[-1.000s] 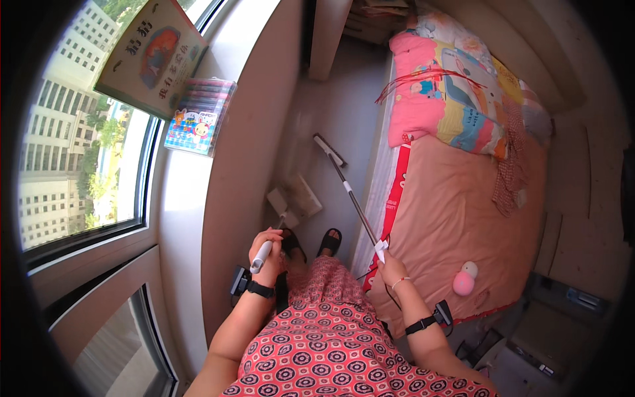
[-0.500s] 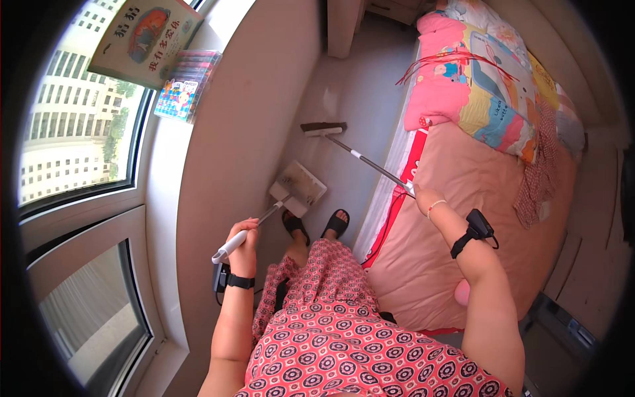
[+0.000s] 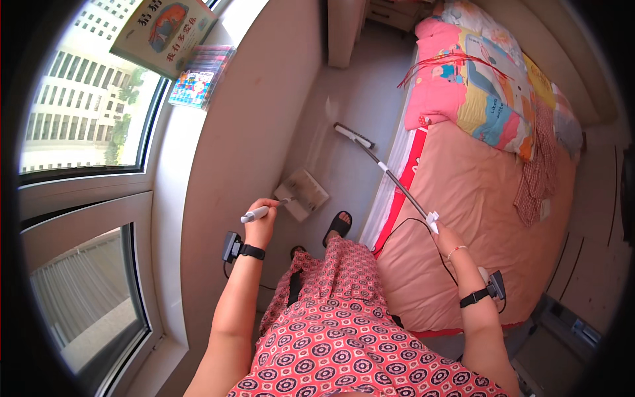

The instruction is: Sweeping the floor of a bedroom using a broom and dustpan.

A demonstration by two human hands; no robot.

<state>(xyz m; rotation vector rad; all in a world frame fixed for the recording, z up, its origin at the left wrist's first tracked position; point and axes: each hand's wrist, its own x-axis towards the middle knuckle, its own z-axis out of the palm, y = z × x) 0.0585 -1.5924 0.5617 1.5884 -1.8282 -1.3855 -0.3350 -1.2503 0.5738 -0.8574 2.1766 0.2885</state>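
At the left, my left hand (image 3: 261,221) is wrapped round the white handle of a long-handled dustpan (image 3: 305,192). The pale, boxy pan is on the floor or just over it, beside the wall and ahead of my feet. My right hand (image 3: 448,239) grips the upper end of a broom (image 3: 401,188) with a grey pole and white fittings. Its head, white with dark bristles (image 3: 354,135), reaches the grey floor farther ahead, nearer the bed. Both forearms carry a black strap with a small dark device.
A bed (image 3: 476,198) with a peach sheet stands along the right, with a folded colourful quilt (image 3: 476,73) and red strings on top. On the windowsill at left are a picture book (image 3: 165,33) and a stack of small packs (image 3: 202,76). Drawers (image 3: 390,14) stand at the far end.
The broom head has swung right and turned, while my right hand moved right and nearer me. My left hand and the dustpan shifted slightly right, the handle tilting. One foot has stepped back.
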